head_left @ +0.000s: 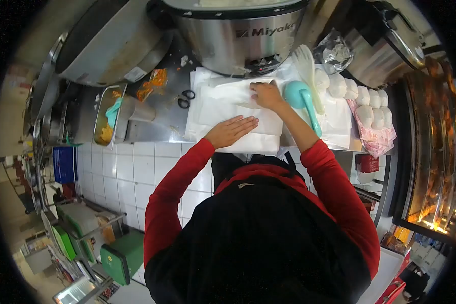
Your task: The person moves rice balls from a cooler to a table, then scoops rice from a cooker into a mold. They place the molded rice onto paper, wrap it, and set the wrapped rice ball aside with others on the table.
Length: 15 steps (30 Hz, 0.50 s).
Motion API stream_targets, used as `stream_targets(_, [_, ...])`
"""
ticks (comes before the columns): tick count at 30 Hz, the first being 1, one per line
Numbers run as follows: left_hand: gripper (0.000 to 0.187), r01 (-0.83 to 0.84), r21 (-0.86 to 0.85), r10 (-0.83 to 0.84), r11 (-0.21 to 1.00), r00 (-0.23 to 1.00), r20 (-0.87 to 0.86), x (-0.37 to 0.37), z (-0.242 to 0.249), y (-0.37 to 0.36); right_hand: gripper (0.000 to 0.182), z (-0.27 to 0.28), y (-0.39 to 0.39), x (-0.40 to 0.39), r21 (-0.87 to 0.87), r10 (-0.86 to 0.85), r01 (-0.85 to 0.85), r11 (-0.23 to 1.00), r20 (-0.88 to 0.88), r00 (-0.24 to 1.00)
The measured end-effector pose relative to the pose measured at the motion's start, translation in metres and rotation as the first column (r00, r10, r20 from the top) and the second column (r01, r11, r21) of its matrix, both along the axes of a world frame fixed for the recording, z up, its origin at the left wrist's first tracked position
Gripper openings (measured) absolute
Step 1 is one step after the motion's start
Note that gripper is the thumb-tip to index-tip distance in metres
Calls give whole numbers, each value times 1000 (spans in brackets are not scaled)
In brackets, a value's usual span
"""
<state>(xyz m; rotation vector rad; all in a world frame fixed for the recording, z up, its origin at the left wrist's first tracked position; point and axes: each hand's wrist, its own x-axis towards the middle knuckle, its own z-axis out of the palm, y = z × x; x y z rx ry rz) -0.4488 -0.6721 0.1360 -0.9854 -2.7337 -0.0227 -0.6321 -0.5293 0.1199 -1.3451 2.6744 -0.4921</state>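
Observation:
A stack of white paper sheets (228,109) lies on the steel counter in front of me. My left hand (233,130) rests flat on its lower part, fingers stretched together and pointing right. Higher on the stack, my right hand (267,95) has its fingers bent and pressed on the top sheet, seemingly pinching a fold of it. Just right of that hand lies a turquoise rice scoop (299,96) with its handle toward me. A pale serving spoon (309,71) lies beside the scoop.
A Miyako rice cooker (238,40) stands behind the paper. White wrapped portions (362,96) line the right side. Left are black scissors (186,99), a steel food tray (109,116) and a large pot (111,45). A lit glass cabinet (433,167) stands far right.

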Motion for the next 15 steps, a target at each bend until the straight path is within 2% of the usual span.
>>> stream_targets(2, [51,-7,-88,7,996,1000,-5,-12,8,-5,17,-16,-3,-4,-241,28,-17,970,39,999])
stream_targets(3, [51,-3,-67,5,998,999,43,-17,3,-10,12,-27,-7,-7,-213,74,-65,975,34,997])
stream_targets(4, [50,39,-26,-38,999,998,51,-21,-3,-13,12,-50,-13,-6,-383,16,-11,924,10,1000])
stream_targets(5, [49,62,-15,-61,998,996,66,-27,-9,-16,11,-69,-12,-9,-434,46,-48,900,-14,999])
stream_targets(6, [56,52,34,-57,998,988,147,-33,-15,-20,11,-57,-16,-3,-565,16,-35,824,-38,999])
stream_targets(7, [56,60,82,-74,995,982,173,-37,12,-10,13,-93,-31,-19,-419,-4,7,908,6,1000])
stream_targets(8, [58,65,138,-87,988,984,157,-40,5,-11,15,-43,-19,-2,-403,-16,-40,914,-135,991])
stream_targets(9, [58,17,119,-40,993,981,190,-43,-3,-12,18,-31,-19,4,-246,-18,-33,969,-202,979])
stream_targets(10, [57,45,115,-63,992,985,160,-46,-5,-9,20,-18,-14,15,-266,-63,-43,963,-377,924])
stream_targets(11, [57,48,107,-62,993,989,133,-46,-4,-13,24,7,-2,26,-256,10,-136,957,-440,898])
stream_targets(13, [54,66,52,-74,996,983,170,-48,-7,-19,21,12,2,33,-262,20,-116,958,-343,939])
stream_targets(14, [53,58,71,-71,996,978,195,-46,-5,-20,21,-3,-4,32,-311,-13,-117,943,-386,922])
stream_targets(15, [51,51,95,-71,994,974,215,-46,-4,-19,19,-15,-12,33,-266,-33,-99,959,-453,891])
